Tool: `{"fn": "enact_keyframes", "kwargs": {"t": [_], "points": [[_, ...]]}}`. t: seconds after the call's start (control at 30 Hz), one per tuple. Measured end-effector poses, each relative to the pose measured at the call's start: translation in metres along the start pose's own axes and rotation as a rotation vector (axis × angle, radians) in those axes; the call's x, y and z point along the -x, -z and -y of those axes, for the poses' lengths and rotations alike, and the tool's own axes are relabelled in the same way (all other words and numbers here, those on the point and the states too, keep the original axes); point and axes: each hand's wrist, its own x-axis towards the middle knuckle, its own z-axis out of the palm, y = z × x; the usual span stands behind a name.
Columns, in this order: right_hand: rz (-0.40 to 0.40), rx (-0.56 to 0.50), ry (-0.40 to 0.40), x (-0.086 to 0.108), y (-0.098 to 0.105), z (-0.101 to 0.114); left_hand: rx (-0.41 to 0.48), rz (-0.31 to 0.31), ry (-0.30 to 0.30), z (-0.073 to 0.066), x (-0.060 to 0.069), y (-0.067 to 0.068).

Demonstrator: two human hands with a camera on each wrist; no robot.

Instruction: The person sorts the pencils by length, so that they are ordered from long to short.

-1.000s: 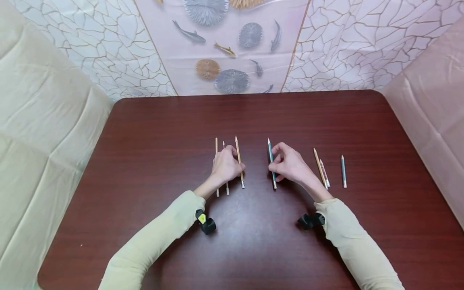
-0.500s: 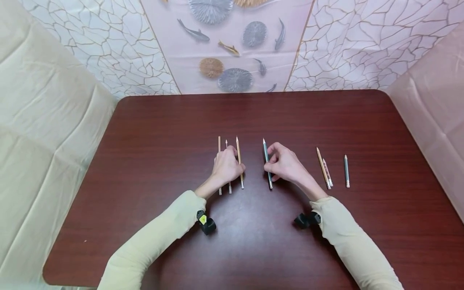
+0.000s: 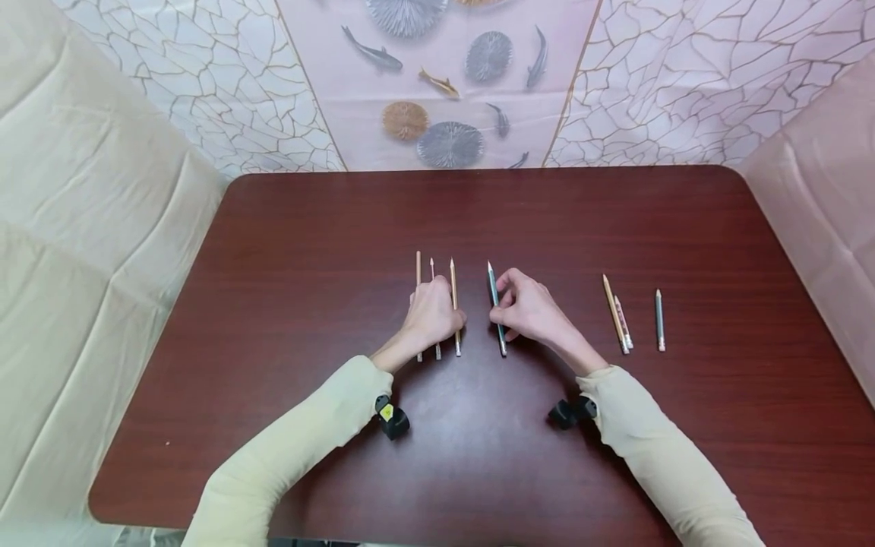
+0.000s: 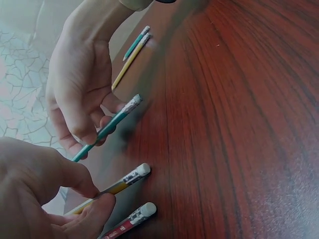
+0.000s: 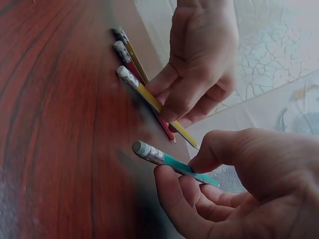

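Note:
My left hand point(image 3: 432, 313) pinches a yellow pencil point(image 3: 454, 285) between thumb and finger, its white eraser end toward me. Beside it, partly hidden by that hand, lie a red pencil point(image 5: 130, 63) and another yellowish pencil point(image 3: 419, 266). Facing it, my right hand point(image 3: 532, 310) pinches a teal pencil point(image 3: 492, 282) with the sharpened tip pointing away from me. In the right wrist view the teal pencil's eraser end appears lifted off the table. A narrow gap separates the yellow and teal pencils, which stand nearly parallel.
Farther right on the dark red-brown table point(image 3: 301, 228) lie a yellow pencil point(image 3: 613, 308), a short patterned pencil point(image 3: 623, 323) close against it, and a short teal pencil point(image 3: 659, 319). Pale cloth walls point(image 3: 813, 197) flank the table.
My right hand has carried the teal pencil left, toward the yellow one. My left hand keeps its hold and has barely moved. The head view has shifted slightly.

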Motion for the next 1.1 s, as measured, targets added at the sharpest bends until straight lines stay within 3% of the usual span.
{"fn": "enact_keyframes", "kwargs": {"t": [0.27,0.6,1.1], "points": [[-0.007,0.008,-0.013,-0.001,-0.006,0.004,-0.023,0.029,0.005,-0.001,-0.004,-0.001],[-0.045,0.035,-0.022,-0.002,-0.012,0.007,-0.099,0.046,-0.062,-0.004,-0.007,-0.003],[-0.053,0.137,-0.027,-0.005,-0.018,0.013,-0.14,0.054,-0.084,-0.006,-0.01,-0.004]]}}
